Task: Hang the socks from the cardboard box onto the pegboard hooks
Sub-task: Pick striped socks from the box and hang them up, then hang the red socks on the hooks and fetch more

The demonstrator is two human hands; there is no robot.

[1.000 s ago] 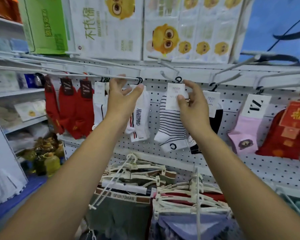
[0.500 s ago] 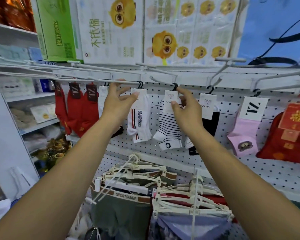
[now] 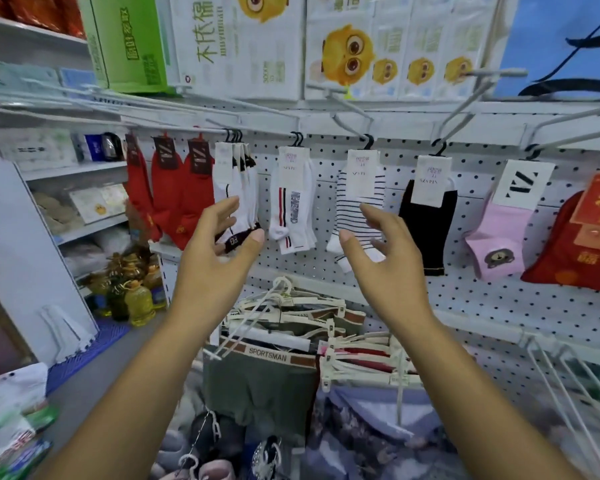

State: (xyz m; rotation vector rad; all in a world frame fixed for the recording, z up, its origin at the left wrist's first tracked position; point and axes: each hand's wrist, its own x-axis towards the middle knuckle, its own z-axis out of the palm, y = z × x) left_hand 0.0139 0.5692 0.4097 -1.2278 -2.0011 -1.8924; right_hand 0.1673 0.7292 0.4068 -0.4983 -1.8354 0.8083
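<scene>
Between left hand (image 3: 212, 261), right hand (image 3: 387, 263) — sock (image 3: 293, 202)

The pegboard (image 3: 499, 306) is white, dotted with black holes. The red socks (image 3: 168, 195) are plain red under dark tags. The bundled socks (image 3: 238, 188) are white with a black band. The logo sock (image 3: 293, 202) is white with a red and dark stripe. The striped sock (image 3: 349, 216) has thin black hoops on white. The dark sock (image 3: 430, 230) is black, and the pink sock (image 3: 499, 233) carries a brown bear patch. The cartons (image 3: 347, 57) are white with yellow cartoon figures, and the box (image 3: 129, 39) is green.
</scene>
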